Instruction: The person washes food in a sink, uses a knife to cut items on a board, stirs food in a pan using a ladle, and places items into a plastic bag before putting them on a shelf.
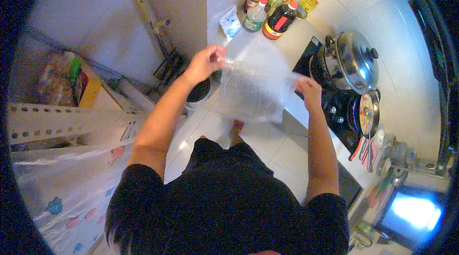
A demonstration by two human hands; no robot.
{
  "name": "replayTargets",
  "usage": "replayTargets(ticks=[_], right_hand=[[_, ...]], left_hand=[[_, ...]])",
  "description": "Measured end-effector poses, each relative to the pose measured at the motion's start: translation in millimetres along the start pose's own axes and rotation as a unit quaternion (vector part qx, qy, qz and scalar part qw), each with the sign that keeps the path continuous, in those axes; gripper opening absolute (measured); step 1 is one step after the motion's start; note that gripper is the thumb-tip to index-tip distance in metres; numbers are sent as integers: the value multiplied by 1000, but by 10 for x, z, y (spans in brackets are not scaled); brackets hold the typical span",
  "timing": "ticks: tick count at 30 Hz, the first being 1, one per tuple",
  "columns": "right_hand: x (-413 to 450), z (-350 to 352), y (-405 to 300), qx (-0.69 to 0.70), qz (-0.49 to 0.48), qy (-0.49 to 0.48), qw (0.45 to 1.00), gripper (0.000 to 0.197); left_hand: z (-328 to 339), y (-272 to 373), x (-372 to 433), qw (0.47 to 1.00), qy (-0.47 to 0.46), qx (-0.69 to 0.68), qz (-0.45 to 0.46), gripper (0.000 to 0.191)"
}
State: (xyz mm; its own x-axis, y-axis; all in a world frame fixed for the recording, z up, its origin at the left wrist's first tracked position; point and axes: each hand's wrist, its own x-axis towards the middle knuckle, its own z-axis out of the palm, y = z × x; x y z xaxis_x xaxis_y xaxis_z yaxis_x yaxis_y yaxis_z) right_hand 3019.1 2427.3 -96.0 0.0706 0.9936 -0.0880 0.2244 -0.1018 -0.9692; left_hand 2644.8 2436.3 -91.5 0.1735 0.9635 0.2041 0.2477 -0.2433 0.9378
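A clear plastic bag (252,91) hangs stretched between my two hands, in front of my body and above the tiled floor. My left hand (209,62) pinches its upper left corner. The upper right corner is gripped by my right hand (308,89), which is slightly blurred. Whether the bag's mouth is parted cannot be told. Just beyond my left hand, a white and blue packet (230,23) lies on the counter.
Sauce bottles (279,21) stand at the counter's far end. On the right are a lidded steel pot (351,62) on the stove and a pan of food (366,113) with a utensil in it. A perforated metal rack (71,108) stands at left.
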Motion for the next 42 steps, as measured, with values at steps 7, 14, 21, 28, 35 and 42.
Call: replayTargets(ticks=[7, 14, 21, 28, 35, 42], right_hand=[[361, -149, -271, -110, -232, 0, 967, 12], [558, -186, 1230, -26, -51, -148, 987, 12], [1066, 67, 1832, -136, 99, -152, 974, 16], [1230, 241, 2004, -336, 69, -61, 937, 27], [1209, 485, 1447, -416, 132, -42, 899, 24], [1380, 335, 1431, -222, 5, 117, 968, 36]], left_hand=[[-134, 493, 165, 923, 36, 301, 236, 24], [414, -840, -198, 960, -100, 257, 48, 11], [367, -1347, 446, 947, -120, 141, -262, 18], [864, -851, 902, 899, -185, 397, -13, 30], [1458, -1584, 561, 853, -337, 382, 114, 63], [1381, -1480, 644, 839, -364, 383, 129, 62]])
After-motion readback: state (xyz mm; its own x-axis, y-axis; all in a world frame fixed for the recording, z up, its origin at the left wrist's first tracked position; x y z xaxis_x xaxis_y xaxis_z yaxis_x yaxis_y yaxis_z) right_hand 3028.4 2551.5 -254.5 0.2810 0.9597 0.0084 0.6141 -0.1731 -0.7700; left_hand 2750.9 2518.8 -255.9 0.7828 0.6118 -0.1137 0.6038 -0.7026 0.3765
